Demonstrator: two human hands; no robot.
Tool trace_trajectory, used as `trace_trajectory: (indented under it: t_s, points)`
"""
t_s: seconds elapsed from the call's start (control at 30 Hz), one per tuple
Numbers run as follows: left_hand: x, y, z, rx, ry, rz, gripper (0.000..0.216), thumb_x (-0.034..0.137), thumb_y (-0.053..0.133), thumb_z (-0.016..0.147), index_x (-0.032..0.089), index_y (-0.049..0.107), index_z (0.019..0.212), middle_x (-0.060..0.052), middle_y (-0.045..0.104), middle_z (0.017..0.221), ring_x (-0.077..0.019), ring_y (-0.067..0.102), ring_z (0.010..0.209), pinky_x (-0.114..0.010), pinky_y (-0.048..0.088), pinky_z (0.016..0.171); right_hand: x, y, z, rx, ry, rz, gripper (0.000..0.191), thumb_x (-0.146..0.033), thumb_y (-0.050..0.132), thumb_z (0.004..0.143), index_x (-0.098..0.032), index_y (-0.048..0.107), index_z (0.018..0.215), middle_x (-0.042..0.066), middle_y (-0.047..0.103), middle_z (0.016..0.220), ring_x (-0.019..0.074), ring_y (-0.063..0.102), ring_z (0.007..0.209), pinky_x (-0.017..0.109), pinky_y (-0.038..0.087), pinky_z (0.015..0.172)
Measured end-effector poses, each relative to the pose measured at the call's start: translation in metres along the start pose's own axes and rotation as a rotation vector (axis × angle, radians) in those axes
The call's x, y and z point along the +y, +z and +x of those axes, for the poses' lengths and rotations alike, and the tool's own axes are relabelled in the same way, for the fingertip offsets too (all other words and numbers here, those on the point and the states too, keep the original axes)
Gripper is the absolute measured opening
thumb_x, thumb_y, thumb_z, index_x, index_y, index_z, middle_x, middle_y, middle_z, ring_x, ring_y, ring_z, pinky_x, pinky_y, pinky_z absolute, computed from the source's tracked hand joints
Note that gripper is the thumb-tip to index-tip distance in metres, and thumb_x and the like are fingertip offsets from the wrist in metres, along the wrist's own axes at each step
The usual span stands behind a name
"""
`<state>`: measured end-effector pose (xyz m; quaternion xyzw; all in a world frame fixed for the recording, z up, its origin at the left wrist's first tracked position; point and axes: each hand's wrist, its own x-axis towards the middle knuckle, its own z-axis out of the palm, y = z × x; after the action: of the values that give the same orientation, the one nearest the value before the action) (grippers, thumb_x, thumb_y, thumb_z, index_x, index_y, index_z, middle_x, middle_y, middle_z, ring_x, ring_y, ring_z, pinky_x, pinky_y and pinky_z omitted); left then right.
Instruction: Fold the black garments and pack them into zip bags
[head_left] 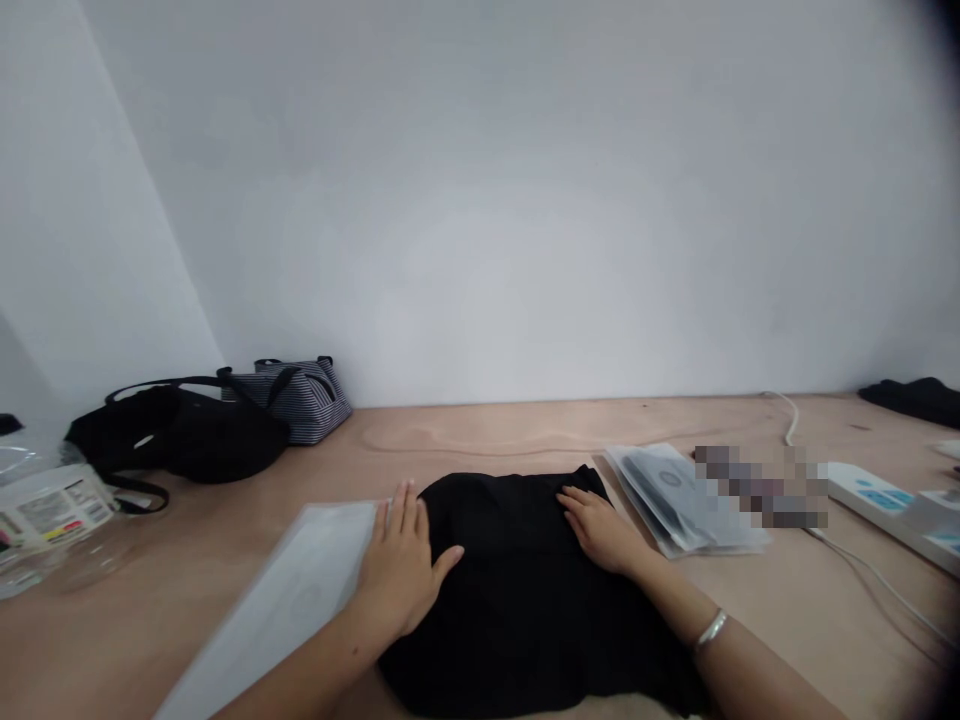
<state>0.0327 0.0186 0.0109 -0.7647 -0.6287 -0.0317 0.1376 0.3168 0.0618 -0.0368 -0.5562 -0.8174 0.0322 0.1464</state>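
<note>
A piece of black cloth (517,600), perhaps a folded garment, lies spread on the wooden table in front of me. My left hand (401,565) rests flat at its left edge, thumb spread onto the cloth and the fingers reaching up beside it. Under and beside that hand is a translucent white plastic bag (292,590). My right hand (596,525) lies palm down on the cloth's upper right part, fingers stretched out. Just right of it sits a stack of clear plastic packets (667,495) with dark contents.
At the left are a large clear plastic bottle (52,510) with a label, a black bag (187,430) and a striped bag (300,395). A white power strip (885,505) and a cable (877,575) lie at the right. Dark cloth (911,398) is by the wall.
</note>
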Motion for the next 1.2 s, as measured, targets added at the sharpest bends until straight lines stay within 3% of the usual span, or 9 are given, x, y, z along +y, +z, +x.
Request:
trace_trajectory:
  t_s: [0.1,0.23,0.3,0.43,0.57,0.77,1.0,1.13,1.2]
  points:
    - [0.008,0.006,0.007,0.048,0.135,-0.106,0.075,0.060,0.024,0.083,0.006,0.022,0.136,-0.016,0.008,0.143,-0.0282,0.001,0.131,-0.046,0.008,0.105,0.000,0.001,-0.001,0.001,-0.001,-0.024,0.043,-0.023,0.029,0.086,-0.010,0.048,0.122,0.013,0.044,0.129,0.0217,0.038,0.120,0.039,0.027,0.101]
    - [0.006,0.015,0.017,-0.303,0.174,-0.259,0.080,0.067,0.018,0.080,0.012,0.019,0.137,-0.017,0.012,0.142,-0.0322,0.007,0.130,-0.053,0.011,0.101,-0.003,-0.002,-0.002,0.000,-0.004,-0.069,0.042,-0.022,0.029,0.086,-0.010,0.047,0.123,0.012,0.046,0.128,0.0207,0.039,0.119,0.037,0.028,0.100]
    - [0.000,0.017,0.023,-0.376,0.167,-0.324,0.081,0.069,0.019,0.079,0.012,0.023,0.136,-0.018,0.018,0.141,-0.0349,0.014,0.128,-0.055,0.017,0.099,-0.006,-0.007,-0.001,0.002,-0.010,-0.095,0.040,-0.020,0.030,0.086,-0.011,0.051,0.119,0.012,0.049,0.124,0.0208,0.043,0.115,0.035,0.032,0.096]
    - [-0.010,0.007,0.042,-0.262,0.199,-0.386,0.065,0.060,0.029,0.082,0.018,0.034,0.132,-0.013,0.041,0.132,-0.0302,0.036,0.121,-0.045,0.028,0.096,-0.009,-0.020,0.013,0.017,-0.041,-0.154,0.039,-0.009,0.035,0.080,-0.017,0.056,0.112,0.010,0.056,0.114,0.0199,0.048,0.106,0.032,0.032,0.091]
    - [-0.011,0.006,0.066,-0.066,0.141,-0.387,0.044,0.035,0.038,0.086,0.015,0.041,0.126,-0.013,0.046,0.127,-0.0275,0.041,0.116,-0.040,0.029,0.095,-0.006,-0.026,0.034,0.007,-0.080,-0.211,0.046,-0.004,0.040,0.073,-0.018,0.051,0.116,0.009,0.056,0.113,0.0202,0.045,0.108,0.033,0.029,0.091]
    - [-0.017,0.010,0.085,0.000,0.130,-0.444,0.013,0.016,0.047,0.079,0.017,0.058,0.083,-0.008,0.061,0.090,-0.0230,0.056,0.090,-0.032,0.041,0.078,-0.002,-0.032,0.044,-0.008,-0.085,-0.276,0.024,-0.011,0.042,0.072,-0.014,0.059,0.090,0.011,0.061,0.096,0.0210,0.051,0.096,0.031,0.032,0.086]
    - [-0.038,-0.044,0.044,-0.082,0.383,-0.627,0.017,0.023,0.038,0.085,0.021,0.054,0.092,0.000,0.061,0.090,-0.0153,0.055,0.083,-0.025,0.041,0.074,-0.021,-0.075,-0.004,-0.051,-0.173,-0.326,0.024,-0.011,0.044,0.061,-0.019,0.056,0.080,0.004,0.062,0.066,0.0198,0.058,0.069,0.040,0.017,0.099]
    - [-0.047,-0.069,0.000,-0.295,0.426,-0.688,0.015,0.023,0.040,0.083,0.022,0.053,0.089,0.002,0.058,0.083,-0.0143,0.053,0.076,-0.023,0.039,0.068,-0.049,-0.091,-0.054,-0.144,-0.210,-0.236,0.023,-0.010,0.046,0.055,-0.023,0.055,0.072,0.003,0.061,0.059,0.0211,0.058,0.062,0.041,0.028,0.093]
    - [-0.049,-0.076,-0.017,-0.414,0.412,-0.658,0.013,0.022,0.044,0.080,0.023,0.055,0.086,0.003,0.058,0.081,-0.0142,0.052,0.074,-0.022,0.039,0.065,-0.061,-0.095,-0.072,-0.247,-0.187,-0.179,0.017,-0.014,0.050,0.054,-0.023,0.055,0.067,0.003,0.060,0.056,0.0209,0.057,0.057,0.037,0.039,0.076]
